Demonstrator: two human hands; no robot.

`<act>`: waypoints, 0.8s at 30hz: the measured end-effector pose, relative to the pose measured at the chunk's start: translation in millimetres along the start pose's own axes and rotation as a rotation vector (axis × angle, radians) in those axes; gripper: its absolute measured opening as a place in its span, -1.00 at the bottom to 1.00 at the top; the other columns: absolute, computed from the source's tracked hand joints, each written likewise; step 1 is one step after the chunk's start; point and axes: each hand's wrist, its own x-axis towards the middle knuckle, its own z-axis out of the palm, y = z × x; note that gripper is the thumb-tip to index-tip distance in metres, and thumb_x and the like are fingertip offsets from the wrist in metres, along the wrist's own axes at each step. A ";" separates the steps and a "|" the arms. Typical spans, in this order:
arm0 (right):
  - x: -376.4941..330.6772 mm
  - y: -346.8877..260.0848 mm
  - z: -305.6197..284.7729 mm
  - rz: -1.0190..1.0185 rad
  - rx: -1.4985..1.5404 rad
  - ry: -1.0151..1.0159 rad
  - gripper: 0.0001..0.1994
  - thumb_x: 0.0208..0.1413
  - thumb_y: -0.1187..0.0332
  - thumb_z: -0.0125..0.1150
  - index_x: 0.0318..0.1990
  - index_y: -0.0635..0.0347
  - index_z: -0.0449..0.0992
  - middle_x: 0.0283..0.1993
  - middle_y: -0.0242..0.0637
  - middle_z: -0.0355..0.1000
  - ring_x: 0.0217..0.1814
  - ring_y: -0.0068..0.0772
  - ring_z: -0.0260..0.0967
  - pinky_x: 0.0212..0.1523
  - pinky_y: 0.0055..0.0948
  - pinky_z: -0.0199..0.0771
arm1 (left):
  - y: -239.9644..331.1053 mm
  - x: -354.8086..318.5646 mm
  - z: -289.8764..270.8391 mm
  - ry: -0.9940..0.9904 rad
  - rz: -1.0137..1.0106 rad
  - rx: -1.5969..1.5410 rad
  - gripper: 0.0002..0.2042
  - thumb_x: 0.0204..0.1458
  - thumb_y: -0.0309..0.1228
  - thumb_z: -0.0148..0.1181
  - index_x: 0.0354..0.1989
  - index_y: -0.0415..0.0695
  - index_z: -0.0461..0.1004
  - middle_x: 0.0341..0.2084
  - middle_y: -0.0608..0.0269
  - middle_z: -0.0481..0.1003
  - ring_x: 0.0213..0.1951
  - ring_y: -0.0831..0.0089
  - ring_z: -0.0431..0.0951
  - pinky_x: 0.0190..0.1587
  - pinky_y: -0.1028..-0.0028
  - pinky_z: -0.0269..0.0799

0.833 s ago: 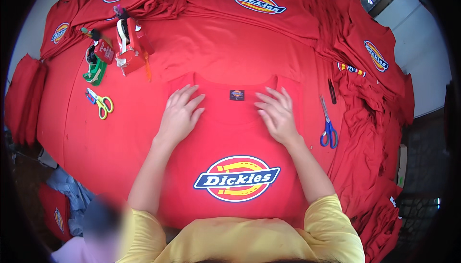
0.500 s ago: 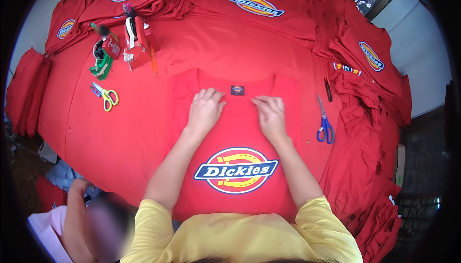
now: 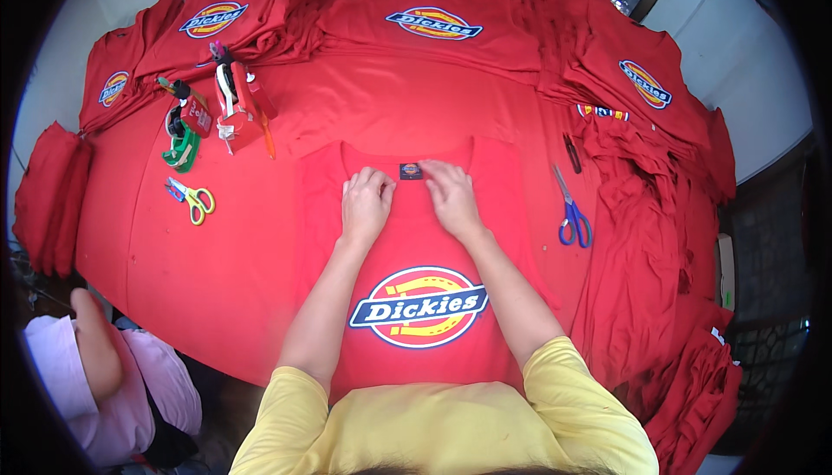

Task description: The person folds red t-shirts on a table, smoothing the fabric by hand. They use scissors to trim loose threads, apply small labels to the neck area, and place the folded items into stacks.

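A red T-shirt lies spread in front of me, its neck away from me and a large oval horseshoe print on its chest. A small dark label shows at the neckline. My left hand rests on the neckline left of the label, fingers curled in and closed on the fabric. My right hand is just right of the label, its fingers loosely apart and their tips beside the label's edge. Yellow-handled scissors lie to the left, blue-handled scissors to the right.
Red and green tape dispensers stand at the back left. Piles of red T-shirts line the far edge; loose ones heap along the right. Folded red garments hang at the left edge. Another person sits at lower left.
My right hand has moved in toward the label, and its fingers have opened from a pinch. The left hand stays at the neckline. The whole view has shifted slightly; the other person has leaned away.
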 end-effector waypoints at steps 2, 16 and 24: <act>1.7 11.4 -19.5 0.073 0.058 0.097 -0.77 0.15 0.46 0.03 -0.07 0.14 0.53 0.04 -0.15 0.37 0.15 -0.19 0.30 0.16 -0.36 0.28 | -4.2 -3.6 -0.7 -0.022 -0.017 -0.039 -0.96 -0.08 -0.52 0.20 -0.47 -0.17 0.46 -0.41 0.20 0.43 -0.31 0.24 0.45 -0.22 0.31 0.31; 22.6 182.2 -168.3 0.318 -0.848 0.144 -0.71 0.13 0.27 0.06 -0.09 0.25 0.48 -0.07 0.00 0.39 -0.08 0.07 0.36 -0.11 -0.11 0.40 | 0.6 27.7 -17.7 -0.175 -0.260 -0.328 -0.76 -0.07 -0.63 0.03 -0.17 -0.22 0.39 -0.30 0.05 0.46 -0.12 0.10 0.45 -0.05 0.26 0.37; 53.9 134.5 -92.8 0.320 0.438 -0.117 -0.86 0.16 0.49 0.01 -0.17 0.32 0.44 -0.29 -0.24 0.51 -0.32 -0.42 0.46 -0.24 -0.48 0.43 | -6.7 9.7 4.1 -0.075 -0.021 -0.070 -0.86 -0.09 -0.51 0.18 -0.31 -0.21 0.47 -0.34 0.09 0.42 -0.23 0.13 0.46 -0.14 0.26 0.38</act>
